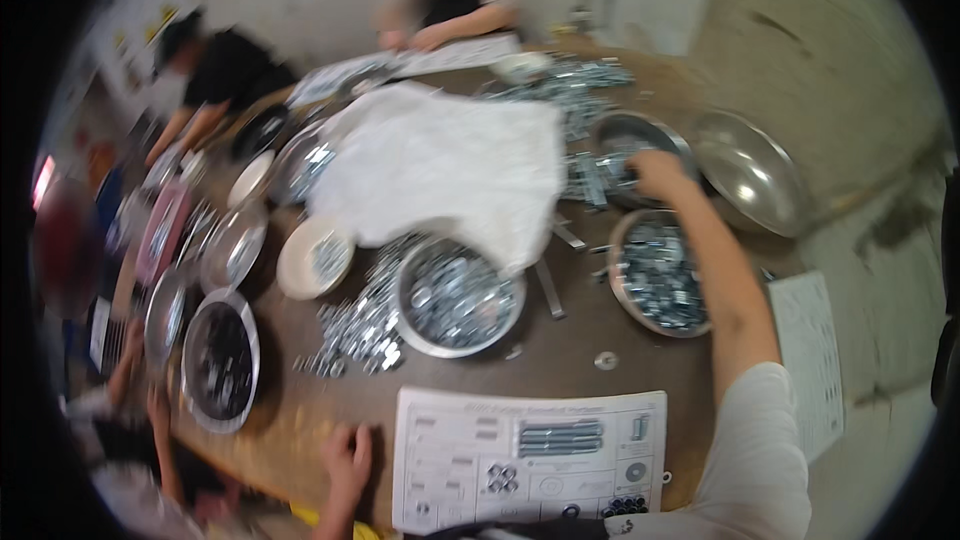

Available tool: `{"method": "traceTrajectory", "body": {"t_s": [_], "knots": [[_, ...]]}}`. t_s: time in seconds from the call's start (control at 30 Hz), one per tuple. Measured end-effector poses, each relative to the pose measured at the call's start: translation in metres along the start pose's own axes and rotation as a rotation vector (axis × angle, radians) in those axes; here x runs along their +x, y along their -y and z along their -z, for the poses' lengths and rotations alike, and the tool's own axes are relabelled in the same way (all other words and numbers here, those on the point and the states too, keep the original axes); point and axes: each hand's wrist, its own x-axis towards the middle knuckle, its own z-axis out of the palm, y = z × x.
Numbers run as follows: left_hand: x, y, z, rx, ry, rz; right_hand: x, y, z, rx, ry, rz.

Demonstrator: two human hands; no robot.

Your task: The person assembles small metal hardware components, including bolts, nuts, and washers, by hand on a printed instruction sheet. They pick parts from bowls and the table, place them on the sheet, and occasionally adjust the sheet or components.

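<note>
- The right hand [655, 172] stretches far across the brown table [560, 355] and digs into a heap of metal bolts [600, 176] at the near rim of a steel bowl [640, 130]; blur hides whether its fingers are closed on any piece.
- Its forearm passes over a second steel bowl of small silver parts [655, 275], just beside the table's right edge.
- The left hand [348, 458] lies flat and released on the near table edge, fingers spread, holding nothing, just left of a printed parts sheet [530, 460].
- Between sheet and bowls there is a bare strip of tabletop with one loose washer [606, 361].
- A central bowl of nuts [458, 298] sits under the edge of a white plastic bag [440, 170], with loose nuts [355, 330] spilled to its left.
- An empty steel bowl [750, 172] overhangs the right edge.
- Other people's hands work along the left and far sides.
</note>
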Motion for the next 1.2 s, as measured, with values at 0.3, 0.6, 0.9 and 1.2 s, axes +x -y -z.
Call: {"method": "traceTrajectory", "body": {"t_s": [0.3,0.6,0.9,1.2], "knots": [[0.041,0.003,0.006,-0.354,-0.019,0.232,-0.008,-0.005,-0.008,-0.087,-0.283,0.08],[0.235,0.066,-0.003,0.09,0.097,0.196,-0.119,0.009,0.066,0.829,-0.368,-0.066],[0.241,0.089,-0.002,0.349,0.109,0.138,-0.339,0.213,0.105,1.409,-0.071,-0.2],[0.033,0.003,0.05,-0.541,0.336,0.024,-0.412,0.37,0.029,1.819,0.125,-0.25]]}}
